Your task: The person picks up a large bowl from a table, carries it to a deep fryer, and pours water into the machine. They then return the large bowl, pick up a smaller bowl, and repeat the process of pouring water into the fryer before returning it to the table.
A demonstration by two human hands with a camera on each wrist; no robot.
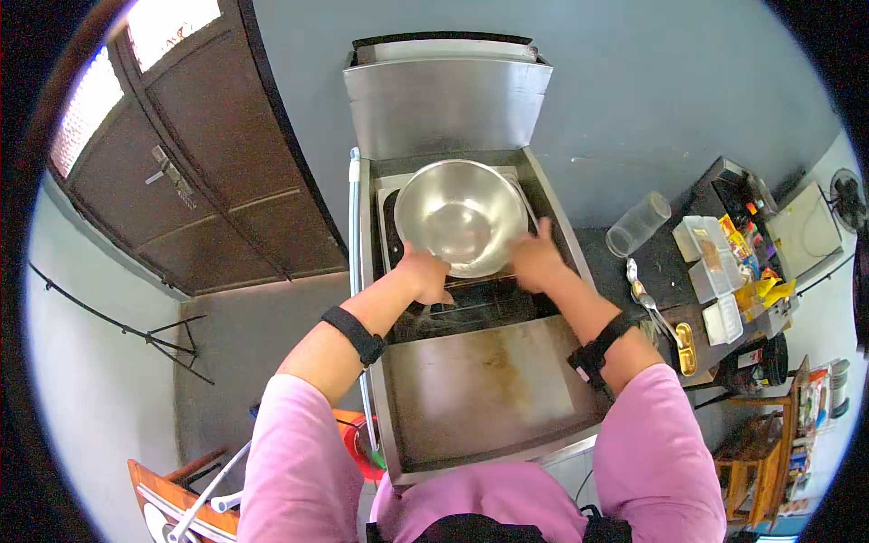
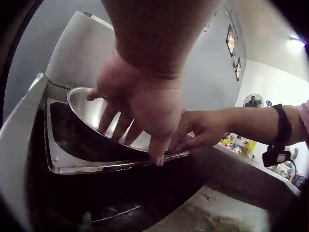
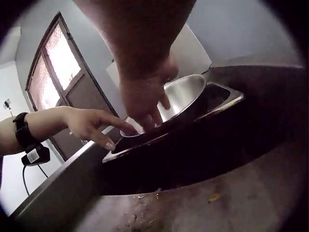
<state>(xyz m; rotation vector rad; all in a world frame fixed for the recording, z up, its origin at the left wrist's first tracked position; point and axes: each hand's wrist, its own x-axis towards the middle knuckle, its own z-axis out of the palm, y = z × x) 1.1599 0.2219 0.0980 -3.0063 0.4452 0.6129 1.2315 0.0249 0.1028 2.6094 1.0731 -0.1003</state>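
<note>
A wide stainless steel mixing bowl (image 1: 462, 213) sits over a metal-framed opening at the back of a steel counter. My left hand (image 1: 425, 273) grips its near left rim. In the left wrist view, the fingers of that hand (image 2: 140, 99) reach over into the bowl (image 2: 91, 108) while the thumb points down outside, by the frame's edge. My right hand (image 1: 539, 258), blurred by motion, is at the near right rim. Seen from the right wrist, its fingers dip inside the bowl (image 3: 186, 94); its thumb is hidden there.
Nearest my body is a stained, wet steel counter surface (image 1: 484, 380) with a raised edge. A steel backsplash (image 1: 448, 104) rises behind the bowl. On the dark side table to the right are a clear jar (image 1: 639, 224), tongs (image 1: 665, 317), a gold tray (image 1: 686, 349) and plastic containers (image 1: 711, 262).
</note>
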